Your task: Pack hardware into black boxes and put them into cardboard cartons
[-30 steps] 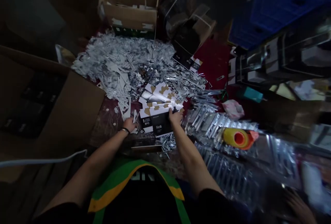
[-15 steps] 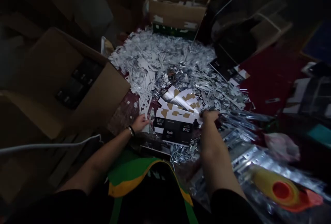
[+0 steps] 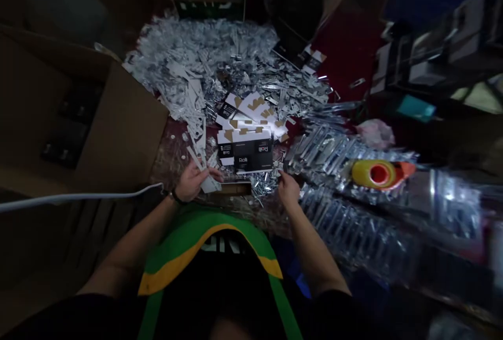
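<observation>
My left hand (image 3: 192, 182) is closed on a flat pale metal strip (image 3: 197, 160), with another pale flat piece (image 3: 211, 185) at its fingertips. My right hand (image 3: 288, 189) has its fingers pinched together at the right edge of a heap of small shiny metal parts (image 3: 264, 185). Whatever sits in that pinch is too small to make out. Between the hands, a flattened black and white carton (image 3: 253, 155) marked "Rolli" lies on several similar cartons (image 3: 257, 109). A small open brown box (image 3: 236, 188) is partly visible just below it.
A large mound of clear-wrapped parts (image 3: 204, 41) spreads behind the cartons, with loose metal plates (image 3: 293, 86) to its right. An open cardboard box (image 3: 133, 114) stands left. Bagged metal strips (image 3: 326, 146) and a yellow-orange tape dispenser (image 3: 373, 173) lie right.
The view has swung right, so the table's contents sit further left. My right hand has come from beside the cartons to the small parts. My left hand now holds up a strip.
</observation>
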### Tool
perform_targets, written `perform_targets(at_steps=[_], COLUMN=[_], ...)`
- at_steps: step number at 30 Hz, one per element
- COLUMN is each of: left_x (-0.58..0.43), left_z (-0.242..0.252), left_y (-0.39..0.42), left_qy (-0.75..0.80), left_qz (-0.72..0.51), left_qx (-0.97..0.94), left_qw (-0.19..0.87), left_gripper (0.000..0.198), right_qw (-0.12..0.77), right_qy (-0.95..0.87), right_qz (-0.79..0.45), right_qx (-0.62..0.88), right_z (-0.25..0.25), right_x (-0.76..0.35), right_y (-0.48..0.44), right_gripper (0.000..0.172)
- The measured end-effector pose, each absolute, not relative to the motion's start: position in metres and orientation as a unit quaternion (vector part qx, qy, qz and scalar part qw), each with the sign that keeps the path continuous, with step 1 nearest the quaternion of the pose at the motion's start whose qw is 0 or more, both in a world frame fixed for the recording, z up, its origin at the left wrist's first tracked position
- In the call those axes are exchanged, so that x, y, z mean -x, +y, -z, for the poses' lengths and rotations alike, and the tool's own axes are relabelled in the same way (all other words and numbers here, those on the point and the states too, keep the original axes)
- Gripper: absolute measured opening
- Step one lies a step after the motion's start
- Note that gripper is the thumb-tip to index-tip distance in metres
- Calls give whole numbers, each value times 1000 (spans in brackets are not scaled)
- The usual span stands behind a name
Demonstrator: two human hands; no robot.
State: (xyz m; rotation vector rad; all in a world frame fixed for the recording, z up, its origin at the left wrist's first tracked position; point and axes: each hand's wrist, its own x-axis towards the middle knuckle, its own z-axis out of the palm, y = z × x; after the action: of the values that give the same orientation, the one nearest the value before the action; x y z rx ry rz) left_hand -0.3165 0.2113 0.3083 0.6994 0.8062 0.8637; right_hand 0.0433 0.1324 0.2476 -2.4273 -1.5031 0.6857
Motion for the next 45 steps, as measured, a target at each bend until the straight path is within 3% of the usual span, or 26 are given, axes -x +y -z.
perform_targets(at_steps=[3, 5, 7, 10, 14, 21, 24, 27, 31, 35, 41, 45], left_x=[329, 331, 328, 315, 290, 281, 290, 301, 316, 301, 252, 291], left_z=[-308, -297, -280, -252, -230, -231, -224, -207, -184, -183, -197, -209], left_y=[171, 146, 129, 120, 128, 138, 134, 130, 129, 134, 138, 124], left_qy=[355, 360, 351, 304, 296, 359, 360, 331, 294, 337, 454, 407], left_qz=[-341, -295, -248, -157, -24, -10, -20, -83, -174, -122, 65, -12], left_qx=[-411, -533, -681, -832, -884, -878, -882, -879, -868, -864, -814, -836], left_qw=[767, 707, 593, 437, 361, 318, 304, 334, 360, 353, 358, 369], left_gripper=[36, 29, 26, 36, 45, 44, 46, 45, 43, 43, 40, 43], right_qw=[-14, -73, -84, -77, -100, -79, 17, 75, -24, -25, -66, -110], right_qy=[-505, -491, -461, -450, -481, -440, -527, -653, -677, -690, -347, -251], right_qz=[-216, -199, -199, -247, -264, -181, -153, -175, -222, -213, -114, -132], right_qx=[836, 845, 861, 855, 830, 876, 835, 733, 702, 691, 928, 953], right_z=[-232, -220, -213, -209, -214, -241, -245, -239, -228, -240, -262, -246], right_x=[-3, 11, 15, 6, -3, -6, 20, 70, 119, 102, -1, -16], right_y=[84, 83, 94, 108, 105, 72, 53, 51, 73, 73, 29, 23], right_gripper=[43, 44, 49, 45, 29, 39, 45, 40, 37, 35, 60, 77])
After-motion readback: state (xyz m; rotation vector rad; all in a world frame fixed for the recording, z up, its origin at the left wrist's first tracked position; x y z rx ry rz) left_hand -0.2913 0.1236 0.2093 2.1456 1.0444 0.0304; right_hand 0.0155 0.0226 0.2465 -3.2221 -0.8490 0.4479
